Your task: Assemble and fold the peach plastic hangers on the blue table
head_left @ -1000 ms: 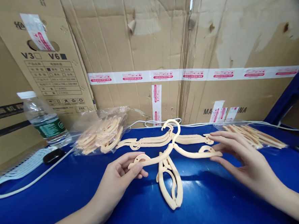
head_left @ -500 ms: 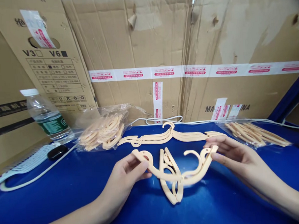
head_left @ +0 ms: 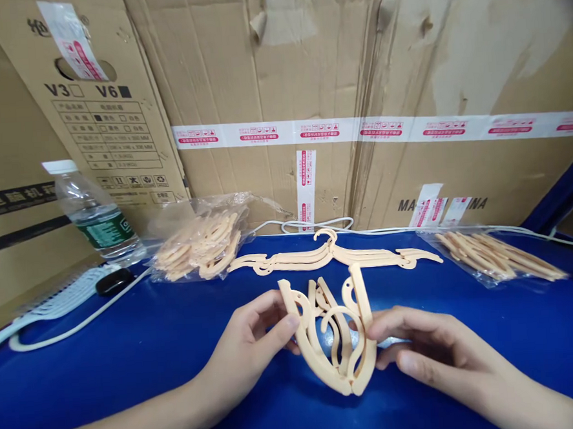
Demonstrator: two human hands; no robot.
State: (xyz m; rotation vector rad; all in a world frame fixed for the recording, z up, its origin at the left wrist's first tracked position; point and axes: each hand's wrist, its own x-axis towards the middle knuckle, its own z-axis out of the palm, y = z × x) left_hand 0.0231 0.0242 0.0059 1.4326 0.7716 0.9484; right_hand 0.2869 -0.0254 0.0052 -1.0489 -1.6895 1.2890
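Note:
A cream folding hanger (head_left: 315,347) is in front of me, its two arms folded upward into a narrow V with the hook between them. My left hand (head_left: 262,332) pinches its left arm between thumb and fingers. Against the outer side of the right arm rest the fingertips of my right hand (head_left: 428,345); the thumb stands apart from them. Behind the held hanger, partly hidden, another folded hanger (head_left: 343,331) is in view. Farther back several spread hangers (head_left: 301,260) lie nested together on the blue table (head_left: 180,376).
Plastic bags of hangers lie at back left (head_left: 201,249) and back right (head_left: 497,256). On the left are a water bottle (head_left: 100,222), a pale hairbrush (head_left: 59,303) and a small black object (head_left: 114,282). A white cable (head_left: 389,230) runs before the cardboard boxes (head_left: 258,74).
The held hanger's arms have swung from spread wide to a narrow V. My right hand moved inward and down, its thumb coming off the hanger's arm. My left hand keeps its pinch.

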